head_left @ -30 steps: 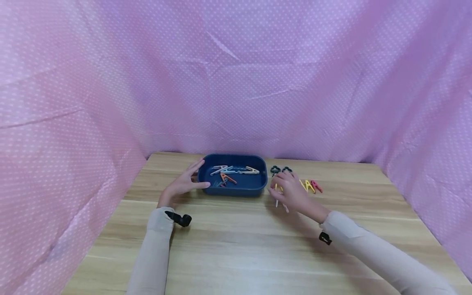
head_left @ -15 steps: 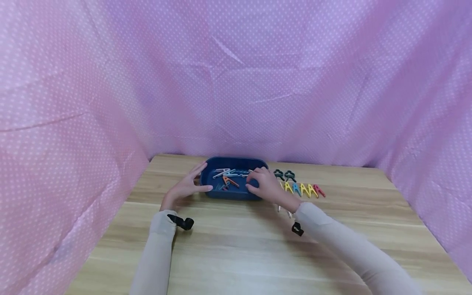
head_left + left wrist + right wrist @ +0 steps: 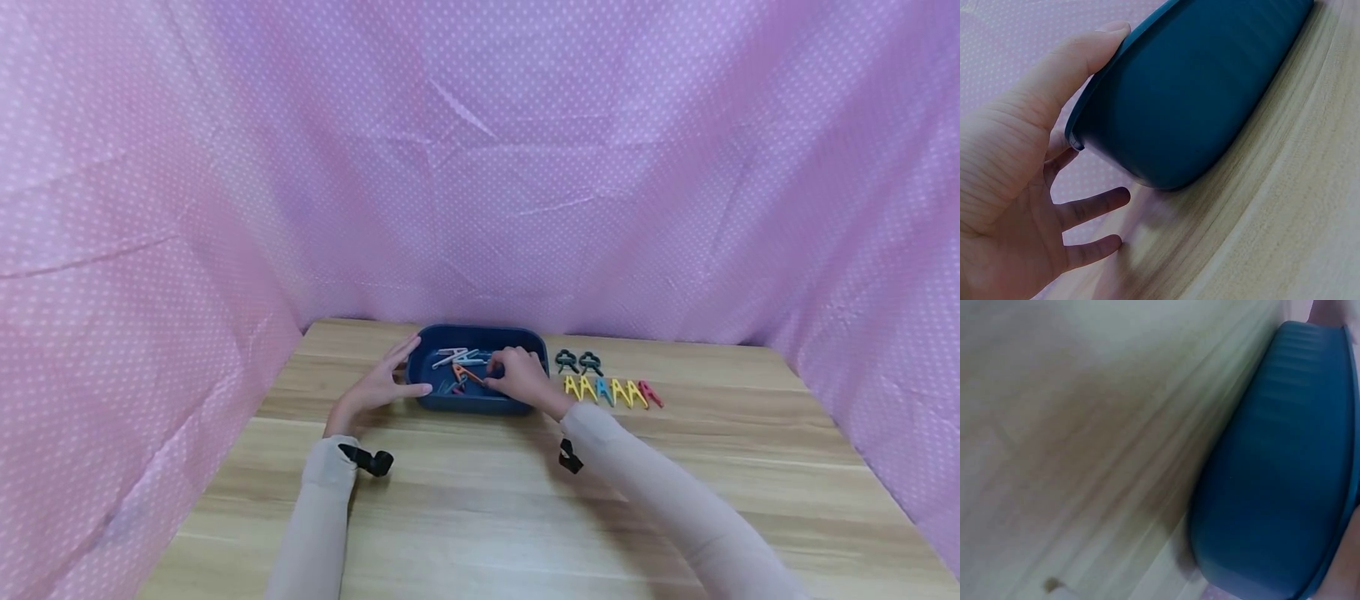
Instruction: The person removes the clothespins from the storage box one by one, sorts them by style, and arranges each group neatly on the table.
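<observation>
Tray [image 3: 472, 405] far side of tabletop [image 3: 465, 500], between left hand [image 3: 375, 388] and clip row [image 3: 603, 387]

Hanging cloth [image 3: 480, 183] behind tabletop and along both sides. Inside tray: loose clips [image 3: 468, 374], some overlapping, left and middle part. Left hand at tray's left end, thumb on rim. Right hand [image 3: 521, 377] over tray's right part, hiding what lies beneath. Clip row right of tray, six side by side. Pair of clips [image 3: 591, 362] behind row's left part, also right of tray.

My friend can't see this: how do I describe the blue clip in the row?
Start at the dark blue tub on the wooden table. Right of it, a row of clips lies in front of two dark green clips. The blue clip is third from the left, the only blue one, with yellow clips either side.
</observation>
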